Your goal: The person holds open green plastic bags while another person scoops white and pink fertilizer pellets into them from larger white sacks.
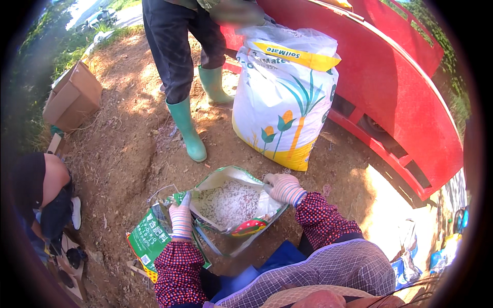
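Both gloved hands, left hand [181, 219] and right hand [283, 188], grip the rim of the open green sack [246, 227] of pale granules; beyond it stand green boots [188, 131] and a tall white-and-yellow bag [282, 97].

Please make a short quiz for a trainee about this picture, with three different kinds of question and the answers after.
1. True or false: the left hand and the right hand, both gloved, hold opposite edges of the open green sack.
2. What fills the open green sack?
A. pale granules
B. dark soil
C. water
3. Fill the gap: the other person near the big white sack wears green rubber ____.

Key
1. True.
2. A: pale granules show in its mouth.
3. Boots.
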The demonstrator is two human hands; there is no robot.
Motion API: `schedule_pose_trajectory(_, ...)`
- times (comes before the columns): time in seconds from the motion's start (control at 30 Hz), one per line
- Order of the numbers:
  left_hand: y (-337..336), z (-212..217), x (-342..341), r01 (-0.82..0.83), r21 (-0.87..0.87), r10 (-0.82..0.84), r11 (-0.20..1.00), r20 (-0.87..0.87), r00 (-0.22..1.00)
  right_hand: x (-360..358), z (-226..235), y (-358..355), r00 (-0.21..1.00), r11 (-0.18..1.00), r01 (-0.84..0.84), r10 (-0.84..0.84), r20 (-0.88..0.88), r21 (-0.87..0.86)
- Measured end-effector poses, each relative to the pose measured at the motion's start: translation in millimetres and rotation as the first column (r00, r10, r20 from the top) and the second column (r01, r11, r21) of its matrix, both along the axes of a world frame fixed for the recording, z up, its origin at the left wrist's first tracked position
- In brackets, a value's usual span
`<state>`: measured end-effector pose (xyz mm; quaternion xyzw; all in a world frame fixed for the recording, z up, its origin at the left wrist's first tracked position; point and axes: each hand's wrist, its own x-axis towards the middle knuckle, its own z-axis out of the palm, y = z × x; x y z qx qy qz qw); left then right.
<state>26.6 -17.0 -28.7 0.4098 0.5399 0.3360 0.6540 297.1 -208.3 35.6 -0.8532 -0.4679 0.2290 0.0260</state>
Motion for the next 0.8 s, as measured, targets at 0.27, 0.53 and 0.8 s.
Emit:
schedule_pose_trajectory(0.27,0,-2,8,0.019,0.072,-0.024,0.997,0.068,0.997,15,-9,2,0.956,0.954,0.223,-0.173,-0.239,0.201)
schedule_pose_trajectory(0.53,3,0,-9,0.020,0.035,-0.020,0.999,-0.020,1.000,10,-26,13,0.979,0.966,0.146,-0.111,-0.170,0.211)
schedule_pose_trajectory(0.8,-1,7,6,0.064,0.018,-0.062,0.998,-0.118,0.991,25,-38,-6,0.977,0.939,0.182,-0.138,-0.166,0.293)
